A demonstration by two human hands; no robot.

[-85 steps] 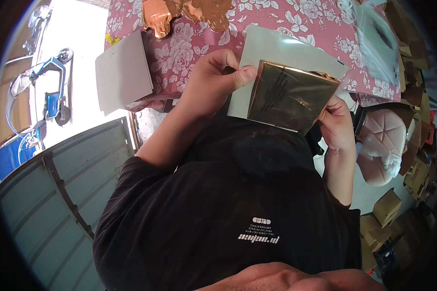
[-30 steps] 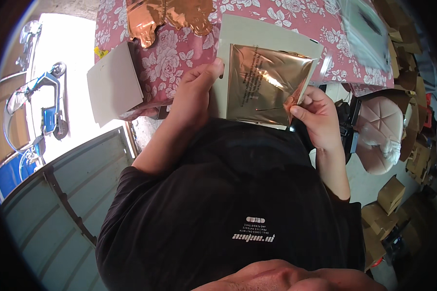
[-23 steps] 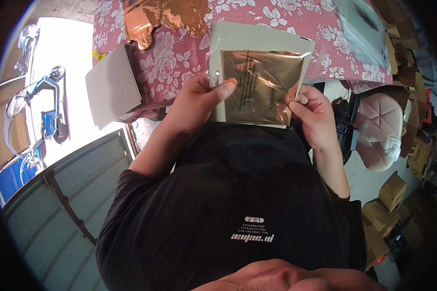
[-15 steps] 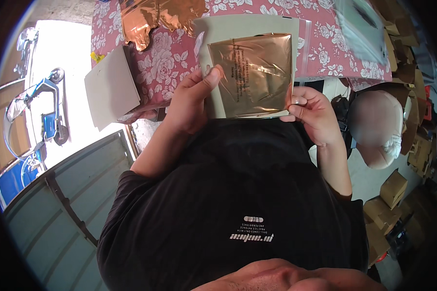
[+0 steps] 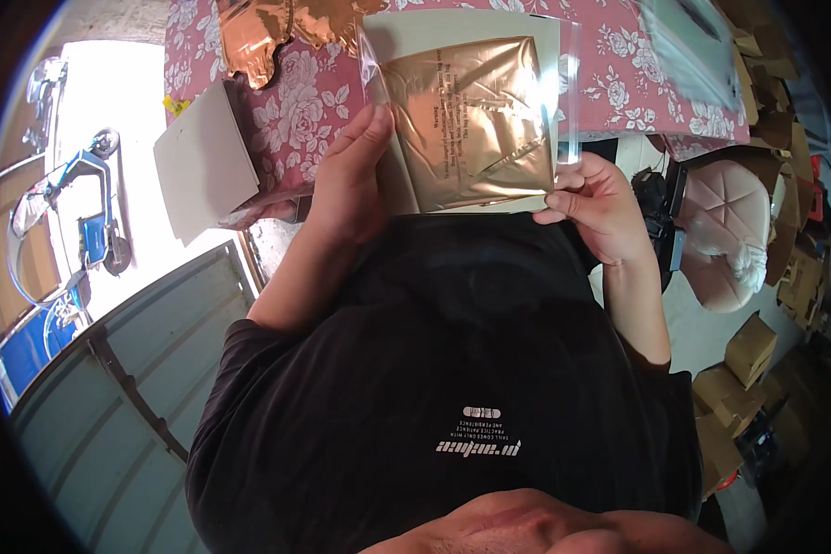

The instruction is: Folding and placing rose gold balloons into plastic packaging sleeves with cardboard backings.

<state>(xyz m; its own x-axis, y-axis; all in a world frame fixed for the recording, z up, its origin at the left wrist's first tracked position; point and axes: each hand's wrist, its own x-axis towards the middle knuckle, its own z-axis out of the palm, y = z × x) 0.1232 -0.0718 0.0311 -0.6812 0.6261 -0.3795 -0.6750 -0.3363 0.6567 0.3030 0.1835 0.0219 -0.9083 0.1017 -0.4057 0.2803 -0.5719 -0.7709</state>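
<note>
Nearest to us, our left hand (image 5: 349, 180) grips the left edge of a clear plastic sleeve (image 5: 471, 102), thumb pressed onto its front. Our right hand (image 5: 593, 205) pinches the sleeve's lower right corner between thumb and fingertips. Inside the sleeve sits a folded gold foil sheet (image 5: 475, 120) against a pale backing card (image 5: 535, 42). We hold it upright over the near edge of the counter (image 5: 291, 129), which wears a pink floral cloth. A grey card (image 5: 203, 162) overhangs its left edge, and crumpled copper foil (image 5: 277, 28) lies toward the far side.
</note>
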